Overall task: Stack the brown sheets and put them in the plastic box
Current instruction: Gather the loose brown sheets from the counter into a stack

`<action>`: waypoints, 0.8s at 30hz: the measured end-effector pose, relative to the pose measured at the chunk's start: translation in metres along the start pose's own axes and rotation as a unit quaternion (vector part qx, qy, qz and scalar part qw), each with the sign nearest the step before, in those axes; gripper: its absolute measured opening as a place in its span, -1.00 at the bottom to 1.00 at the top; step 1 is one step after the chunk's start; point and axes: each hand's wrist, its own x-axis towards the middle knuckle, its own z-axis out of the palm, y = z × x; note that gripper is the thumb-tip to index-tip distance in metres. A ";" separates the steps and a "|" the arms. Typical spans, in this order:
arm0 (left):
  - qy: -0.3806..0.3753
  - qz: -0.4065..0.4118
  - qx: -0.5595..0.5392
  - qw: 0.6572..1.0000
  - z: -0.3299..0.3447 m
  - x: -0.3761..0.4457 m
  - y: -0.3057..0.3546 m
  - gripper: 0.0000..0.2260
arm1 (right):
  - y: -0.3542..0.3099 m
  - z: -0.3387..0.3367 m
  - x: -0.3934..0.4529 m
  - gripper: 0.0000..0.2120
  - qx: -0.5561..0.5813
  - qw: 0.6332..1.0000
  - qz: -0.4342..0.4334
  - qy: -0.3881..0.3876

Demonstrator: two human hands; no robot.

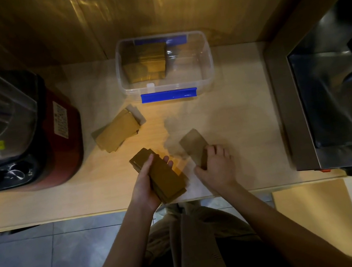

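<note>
Brown sheets noted in four places, on my worktop (pixel 224 106): stacked inside the plastic box (pixel 164 65), a loose pile (pixel 117 131) before it, a bundle (pixel 163 177) grasped in my left hand (pixel 145 185), one sheet (pixel 194 146) pinched by my right hand (pixel 217 168).

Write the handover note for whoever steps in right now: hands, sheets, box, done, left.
Left hand: holds a stack of brown sheets above the counter.
Right hand: grips a single sheet at the counter.
Loose pile: lies on the counter, left of and in front of the plastic box.
Done: one stack already sits in the box's left side.
Left: add the single sheet and loose pile to the held stack, then box it.
</note>
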 end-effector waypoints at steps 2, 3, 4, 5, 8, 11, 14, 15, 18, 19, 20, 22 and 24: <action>0.001 0.001 0.000 1.000 0.002 -0.001 0.001 -0.73 | 0.000 -0.001 0.001 -0.43 0.012 1.000 0.010 0.008; 0.000 0.002 0.000 1.000 0.002 -0.001 0.001 -0.73 | 0.002 -0.001 0.002 -0.40 0.024 0.999 0.017 0.012; 0.000 0.006 0.001 1.000 0.002 -0.002 0.001 -0.73 | 0.003 -0.002 0.004 -0.38 0.041 0.999 0.027 0.011; -0.001 0.010 0.002 1.000 0.002 -0.002 0.001 -0.73 | 0.005 -0.003 0.005 -0.36 0.066 0.997 0.037 0.010; -0.007 0.022 0.002 1.000 0.002 -0.004 0.002 -0.63 | 0.003 -0.016 0.004 -0.36 0.201 0.977 0.073 0.006; -0.025 0.034 0.008 0.999 0.004 -0.004 0.002 -0.52 | -0.015 -0.036 -0.005 -0.52 0.326 0.944 0.043 -0.018; -0.050 0.041 0.035 0.997 0.007 -0.008 0.002 -0.58 | -0.038 -0.050 -0.022 -0.52 0.367 0.927 -0.031 -0.075; -0.063 0.039 0.044 0.996 0.008 -0.009 0.001 -0.57 | -0.045 -0.051 -0.027 -0.50 0.359 0.928 -0.050 -0.089; -0.115 0.045 0.034 0.992 0.013 -0.014 0.002 -0.51 | -0.060 -0.052 -0.037 -0.46 0.309 0.943 -0.070 -0.099; -0.131 0.046 0.022 0.990 0.014 -0.012 0.002 -0.47 | -0.063 -0.052 -0.039 -0.44 0.294 0.948 -0.079 -0.096; -0.138 0.046 0.011 0.989 0.015 -0.011 0.002 -0.44 | -0.064 -0.051 -0.041 -0.43 0.278 0.952 -0.093 -0.090; -0.137 0.050 0.003 0.989 0.016 -0.008 0.002 -0.47 | -0.065 -0.049 -0.042 -0.41 0.247 0.958 -0.121 -0.077; -0.127 0.050 0.010 0.991 0.018 -0.009 0.002 -0.70 | -0.062 -0.049 -0.041 -0.42 0.229 0.960 -0.137 -0.083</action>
